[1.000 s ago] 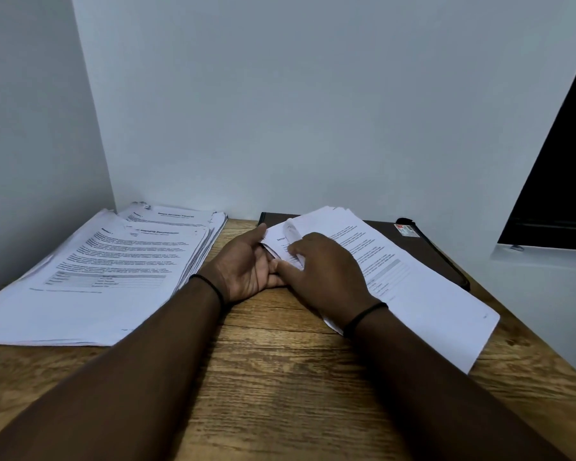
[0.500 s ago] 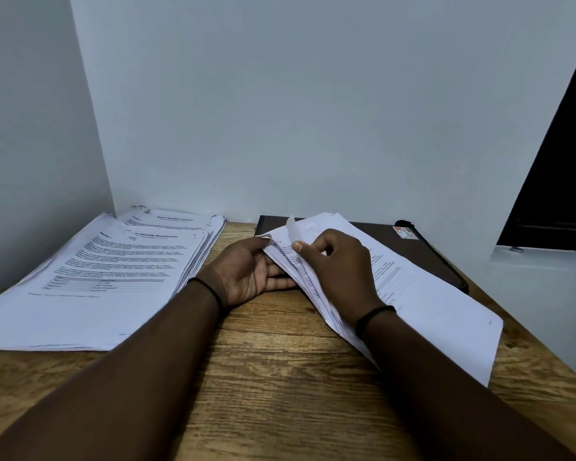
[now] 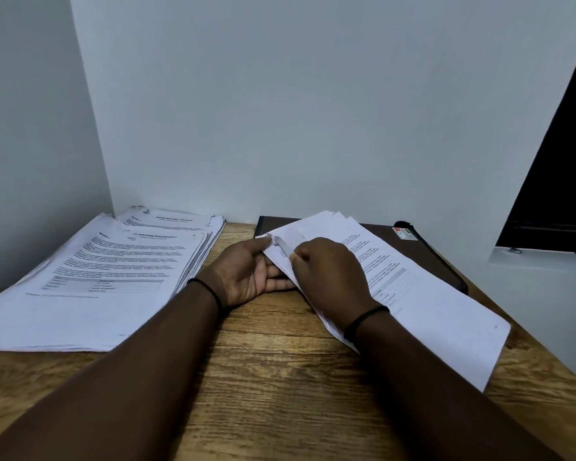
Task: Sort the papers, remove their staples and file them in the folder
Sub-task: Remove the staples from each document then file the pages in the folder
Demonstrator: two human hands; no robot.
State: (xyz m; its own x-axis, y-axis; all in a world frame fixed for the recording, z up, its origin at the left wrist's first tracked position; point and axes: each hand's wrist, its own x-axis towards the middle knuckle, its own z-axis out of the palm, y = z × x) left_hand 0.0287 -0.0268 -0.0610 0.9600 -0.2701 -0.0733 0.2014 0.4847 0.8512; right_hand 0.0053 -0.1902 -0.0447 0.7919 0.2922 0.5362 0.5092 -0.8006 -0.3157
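A stapled set of printed papers (image 3: 423, 294) lies slanted across the right half of the table, its far end over a dark brown folder (image 3: 429, 257). My left hand (image 3: 250, 274) holds the set's near left corner, thumb on top and fingers underneath. My right hand (image 3: 330, 277) rests on the sheets and pinches the same corner with curled fingers. The staple itself is too small to make out. A thick pile of other printed papers (image 3: 107, 277) lies at the left.
The wooden table (image 3: 273, 377) stands in a white-walled corner. A small card with a red mark (image 3: 402, 233) lies on the folder's far right. The table's right edge runs beside a white ledge (image 3: 546, 277).
My right hand has gone from lying flat over the sheets to pinching their corner. The corner pages were lifted and fanned, and now lie lower again. My left hand stayed at the corner.
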